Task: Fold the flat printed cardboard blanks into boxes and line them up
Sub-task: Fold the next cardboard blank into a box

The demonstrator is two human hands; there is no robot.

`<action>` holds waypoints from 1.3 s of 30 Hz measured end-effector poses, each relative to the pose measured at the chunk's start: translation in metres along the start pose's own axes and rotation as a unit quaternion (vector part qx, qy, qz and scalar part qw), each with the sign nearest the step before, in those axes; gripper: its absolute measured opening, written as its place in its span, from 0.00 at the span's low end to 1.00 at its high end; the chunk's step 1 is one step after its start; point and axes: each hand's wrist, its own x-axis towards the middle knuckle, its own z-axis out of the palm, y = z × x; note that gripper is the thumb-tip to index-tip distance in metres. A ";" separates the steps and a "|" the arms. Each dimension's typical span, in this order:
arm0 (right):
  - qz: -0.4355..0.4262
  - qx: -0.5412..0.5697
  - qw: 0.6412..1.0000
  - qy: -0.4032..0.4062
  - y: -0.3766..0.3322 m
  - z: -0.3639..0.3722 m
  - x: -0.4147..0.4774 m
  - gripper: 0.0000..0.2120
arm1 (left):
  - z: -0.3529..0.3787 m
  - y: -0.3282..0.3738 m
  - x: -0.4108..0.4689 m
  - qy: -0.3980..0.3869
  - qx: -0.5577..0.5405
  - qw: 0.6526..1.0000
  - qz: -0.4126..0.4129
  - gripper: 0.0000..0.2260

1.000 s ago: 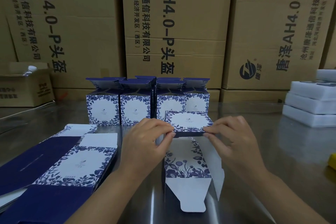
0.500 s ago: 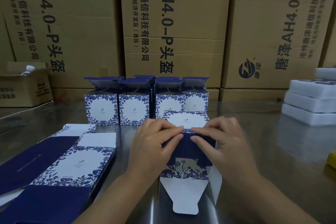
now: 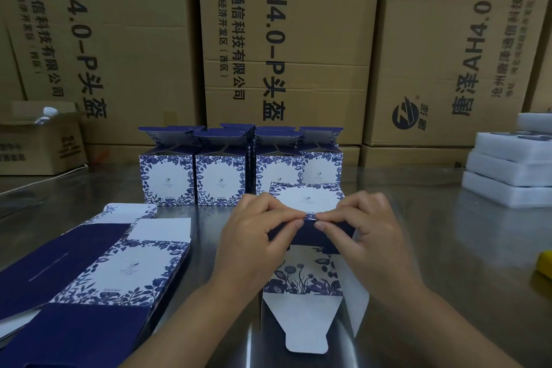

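Note:
A half-folded blue-and-white floral box (image 3: 309, 200) lies on its side on the steel table (image 3: 448, 248), its flowered flap and white tuck flap (image 3: 304, 317) spread toward me. My left hand (image 3: 254, 242) and my right hand (image 3: 367, 236) both pinch the near top edge of this box, fingertips almost meeting over the dark blue side. Behind it stands a row of several folded boxes (image 3: 221, 179) with lids open. A stack of flat blanks (image 3: 119, 272) lies at the left.
Tall brown shipping cartons (image 3: 286, 39) wall off the back of the table. A small open carton (image 3: 38, 143) sits at far left. White foam trays (image 3: 510, 170) are stacked at right, and a yellow object (image 3: 545, 263) shows at the right edge.
Both hands moved inward along the box's near edge until the fingertips nearly met. The dark blue side panel came up between them and the box's flaps shifted slightly toward me.

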 end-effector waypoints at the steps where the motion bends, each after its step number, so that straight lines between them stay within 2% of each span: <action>1: 0.001 0.002 1.000 0.000 0.001 0.000 0.000 0.06 | 0.000 -0.001 -0.001 -0.002 -0.022 1.000 -0.013 0.07; 3: 0.008 0.005 1.000 0.007 0.005 -0.002 0.001 0.05 | -0.002 -0.002 -0.004 -0.008 -0.071 0.996 -0.053 0.09; 7: 0.056 0.020 0.998 0.007 0.015 -0.006 0.002 0.05 | -0.003 -0.011 -0.005 -0.031 -0.161 0.971 -0.172 0.22; 11: 0.080 0.026 0.996 0.007 0.019 -0.009 0.002 0.06 | 0.004 -0.027 -0.005 -0.039 -0.171 0.948 -0.265 0.20; 15: 0.110 0.025 0.994 -0.011 0.021 -0.008 0.001 0.07 | 0.021 -0.048 -0.011 -0.142 -0.135 0.900 -0.389 0.15; 18: 0.175 0.021 0.983 -0.058 0.026 -0.008 0.000 0.09 | 0.023 -0.050 -0.016 -0.184 -0.122 0.875 -0.430 0.15; 23: 0.230 0.032 0.972 -0.047 0.034 -0.009 0.003 0.07 | 0.026 -0.049 -0.015 -0.138 -0.212 0.852 -0.459 0.13; 25: 0.255 0.050 0.965 -0.043 0.035 -0.009 0.003 0.05 | 0.028 -0.050 -0.013 -0.106 -0.240 0.851 -0.454 0.18; 28: 0.302 0.091 0.949 -0.022 0.035 -0.008 0.002 0.03 | 0.024 -0.048 -0.012 -0.072 -0.248 0.885 -0.388 0.24; 30: 0.328 0.109 0.938 -0.022 0.035 -0.008 0.001 0.02 | 0.019 -0.046 -0.012 -0.059 -0.226 0.909 -0.346 0.25; 33: 0.331 0.075 0.938 -0.076 0.031 -0.006 -0.003 0.05 | 0.010 -0.042 -0.010 -0.017 -0.239 0.914 -0.327 0.23; 36: 0.260 -0.017 0.946 -0.193 0.026 -0.003 -0.009 0.09 | 0.004 -0.036 -0.007 -0.015 -0.245 0.919 -0.308 0.23; 39: 0.242 0.005 0.941 -0.237 0.022 -0.002 -0.011 0.21 | 0.001 -0.030 -0.008 -0.037 -0.233 0.928 -0.289 0.23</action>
